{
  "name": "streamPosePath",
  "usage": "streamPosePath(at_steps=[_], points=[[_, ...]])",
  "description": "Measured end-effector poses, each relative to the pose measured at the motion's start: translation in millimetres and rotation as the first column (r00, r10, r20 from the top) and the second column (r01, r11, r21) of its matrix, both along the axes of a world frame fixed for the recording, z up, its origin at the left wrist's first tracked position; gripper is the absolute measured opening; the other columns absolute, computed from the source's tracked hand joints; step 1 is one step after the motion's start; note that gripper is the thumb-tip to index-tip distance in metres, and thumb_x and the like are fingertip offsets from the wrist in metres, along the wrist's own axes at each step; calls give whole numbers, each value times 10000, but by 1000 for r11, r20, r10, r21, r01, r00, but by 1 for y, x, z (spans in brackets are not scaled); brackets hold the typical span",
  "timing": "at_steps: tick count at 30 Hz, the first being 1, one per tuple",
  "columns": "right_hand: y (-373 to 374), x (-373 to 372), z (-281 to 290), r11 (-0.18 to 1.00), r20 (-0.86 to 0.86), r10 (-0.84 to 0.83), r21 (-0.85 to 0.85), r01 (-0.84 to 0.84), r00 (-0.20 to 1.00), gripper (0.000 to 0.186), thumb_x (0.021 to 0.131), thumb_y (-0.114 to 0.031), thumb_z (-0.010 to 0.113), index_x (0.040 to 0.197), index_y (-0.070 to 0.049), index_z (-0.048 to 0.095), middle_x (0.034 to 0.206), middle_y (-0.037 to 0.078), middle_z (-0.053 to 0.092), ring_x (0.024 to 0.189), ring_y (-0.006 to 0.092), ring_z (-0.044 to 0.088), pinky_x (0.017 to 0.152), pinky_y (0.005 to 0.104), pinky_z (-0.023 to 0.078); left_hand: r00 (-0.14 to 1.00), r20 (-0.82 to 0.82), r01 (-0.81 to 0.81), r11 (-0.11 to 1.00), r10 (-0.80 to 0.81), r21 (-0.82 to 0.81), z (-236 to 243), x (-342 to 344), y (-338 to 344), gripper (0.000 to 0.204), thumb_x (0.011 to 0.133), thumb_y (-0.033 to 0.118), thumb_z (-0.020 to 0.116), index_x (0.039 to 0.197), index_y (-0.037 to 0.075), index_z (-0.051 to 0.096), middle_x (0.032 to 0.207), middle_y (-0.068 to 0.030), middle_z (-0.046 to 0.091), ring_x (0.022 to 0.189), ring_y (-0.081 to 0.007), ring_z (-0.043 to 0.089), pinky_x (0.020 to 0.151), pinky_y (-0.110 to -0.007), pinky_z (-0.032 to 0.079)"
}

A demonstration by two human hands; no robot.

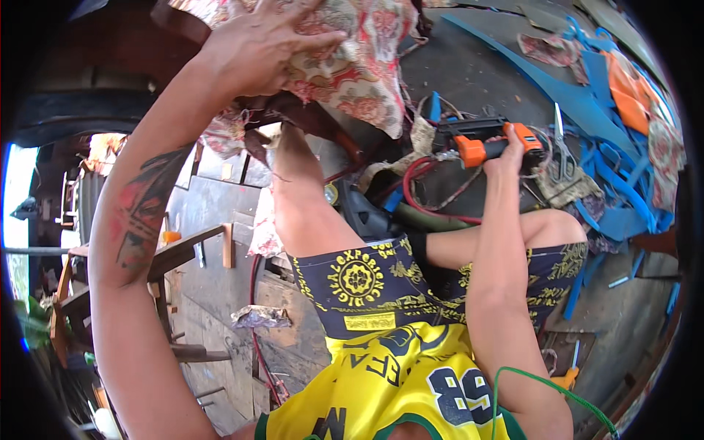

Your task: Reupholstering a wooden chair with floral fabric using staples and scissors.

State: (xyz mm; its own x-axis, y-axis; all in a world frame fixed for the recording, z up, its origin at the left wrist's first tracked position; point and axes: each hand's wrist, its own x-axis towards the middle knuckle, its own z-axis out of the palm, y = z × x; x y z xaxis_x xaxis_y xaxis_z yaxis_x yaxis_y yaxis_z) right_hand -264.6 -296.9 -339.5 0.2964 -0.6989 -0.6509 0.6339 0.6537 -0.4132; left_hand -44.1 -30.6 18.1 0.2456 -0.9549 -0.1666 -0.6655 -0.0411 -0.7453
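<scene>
My left hand (257,48) lies with its fingers spread on a flowered cream-and-red upholstery fabric (359,88) at the top. The fabric drapes over a dark wooden piece, perhaps a chair part, and its lower edge is frayed. To the right, my right hand (507,155) grips an orange-and-black staple gun (471,151), held level just above the cluttered surface and apart from the fabric. Beside it on the right lie metal scissors (563,163). A red hose (411,192) curves below the gun; where it joins is not clear.
Blue strips (623,180) and an orange cloth (629,88) are heaped at the right, near a long blue sheet (517,73). Wooden frame parts (183,249) stand at left. A screwdriver with a yellow-orange handle (568,378) lies lower right. My bent legs occupy the middle.
</scene>
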Motion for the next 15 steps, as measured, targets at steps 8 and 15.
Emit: streamPosePath(at_steps=[8, 15], points=[[102, 19, 147, 750, -38, 153, -646, -141, 988, 129, 924, -61, 726, 1022, -45, 643, 760, 34, 626, 632, 148, 625, 623, 341, 572, 990, -132, 57, 993, -43, 105, 24, -8, -5, 802, 828, 284, 678, 1587, 368, 430, 1704, -232, 213, 1587, -371, 217, 1300, -596, 78], [176, 41, 120, -379, -294, -202, -856, -351, 934, 309, 791, -187, 850, 1048, -49, 746, 968, 116, 760, 846, 283, 760, 759, 350, 610, 999, -43, -11, 994, 16, 108, 25, -21, -14, 787, 847, 362, 713, 1576, 425, 423, 1734, -151, 166, 1553, -532, 171, 1195, -613, 371]])
